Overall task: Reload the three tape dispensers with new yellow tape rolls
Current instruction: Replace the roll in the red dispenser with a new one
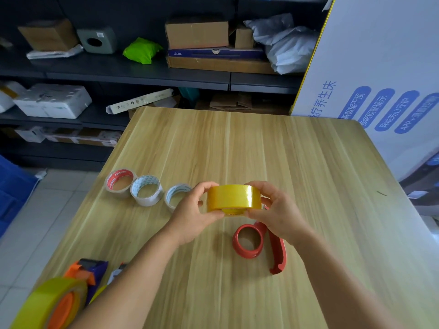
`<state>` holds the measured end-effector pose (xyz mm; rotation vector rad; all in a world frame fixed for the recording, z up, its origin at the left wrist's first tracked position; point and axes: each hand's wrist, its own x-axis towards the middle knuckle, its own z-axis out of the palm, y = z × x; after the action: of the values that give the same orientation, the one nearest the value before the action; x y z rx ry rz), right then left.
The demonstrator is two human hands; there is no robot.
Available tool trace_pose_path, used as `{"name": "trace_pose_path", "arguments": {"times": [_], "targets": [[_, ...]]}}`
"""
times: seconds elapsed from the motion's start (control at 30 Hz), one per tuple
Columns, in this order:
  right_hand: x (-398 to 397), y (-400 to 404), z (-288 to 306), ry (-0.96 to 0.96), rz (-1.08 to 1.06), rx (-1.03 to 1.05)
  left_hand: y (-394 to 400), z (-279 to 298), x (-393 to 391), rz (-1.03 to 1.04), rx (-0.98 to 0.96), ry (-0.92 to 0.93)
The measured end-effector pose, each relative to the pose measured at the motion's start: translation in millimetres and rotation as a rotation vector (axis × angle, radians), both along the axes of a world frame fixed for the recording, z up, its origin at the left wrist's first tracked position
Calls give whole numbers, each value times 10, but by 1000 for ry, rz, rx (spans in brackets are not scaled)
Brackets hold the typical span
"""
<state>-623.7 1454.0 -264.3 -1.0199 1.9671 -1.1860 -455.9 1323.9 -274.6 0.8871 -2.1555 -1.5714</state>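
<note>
Both hands — left hand (pixel 190 219) and right hand (pixel 278 212) — pinch a glossy yellow tape roll (pixel 234 198) between curled fingers, above the wooden table (pixel 308 162), over an empty red plastic dispenser (pixel 259 243).

I hold the round yellow tape roll (pixel 234 198) over the wooden table (pixel 308 162), between my left hand (pixel 190 217) and right hand (pixel 278 212). Three used-up tape rings (pixel 146 190) lie in a row to its left, and the red plastic tape dispenser (pixel 261 243) lies under my right hand. The orange and purple dispenser with a yellow roll (pixel 59 298) sits at the near left corner.
</note>
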Motion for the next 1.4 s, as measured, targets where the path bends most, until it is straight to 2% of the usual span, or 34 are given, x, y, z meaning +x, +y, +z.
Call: {"name": "trace_pose_path", "arguments": {"times": [0.1, 0.17, 0.33, 0.43, 0.5, 0.6, 0.63, 0.7, 0.8, 0.87, 0.97, 1.07, 1.23, 1.4], "targets": [[48, -17, 31, 93, 16, 41, 17, 40, -38, -108, -206, -111], [88, -28, 66, 122, 18, 49, 43, 51, -81, -123, -246, -118], [118, -44, 83, 44, -76, 56, 104, -5, -67, 6, 50, 10], [235, -38, 72, -16, -250, 115, 171, -50, -76, 101, 126, 74], [323, -53, 80, -198, -359, 103, 214, -87, -91, 172, 161, 101], [437, -114, 155, -714, -414, -36, 285, -150, -91, 220, 152, 83], [455, -137, 170, -833, -434, -86, 313, -183, -89, 217, 129, 66], [478, -171, 155, -920, -480, -121, 362, -244, -78, 206, 84, 25], [510, -171, 86, -887, -497, -123, 375, -298, -13, 122, 52, -9], [523, -130, 73, -773, -465, -96, 343, -283, 37, 56, 75, -15], [519, -71, 64, -586, -384, -63, 271, -202, 49, 73, 89, 35], [533, -41, 44, -460, -310, -36, 197, -85, -14, 90, -38, 69], [553, -7, -11, -296, -213, 11, 97, 19, -122, 76, -283, -47], [538, 18, -52, -232, -199, 31, 119, 12, -143, 185, -273, -47]]}}
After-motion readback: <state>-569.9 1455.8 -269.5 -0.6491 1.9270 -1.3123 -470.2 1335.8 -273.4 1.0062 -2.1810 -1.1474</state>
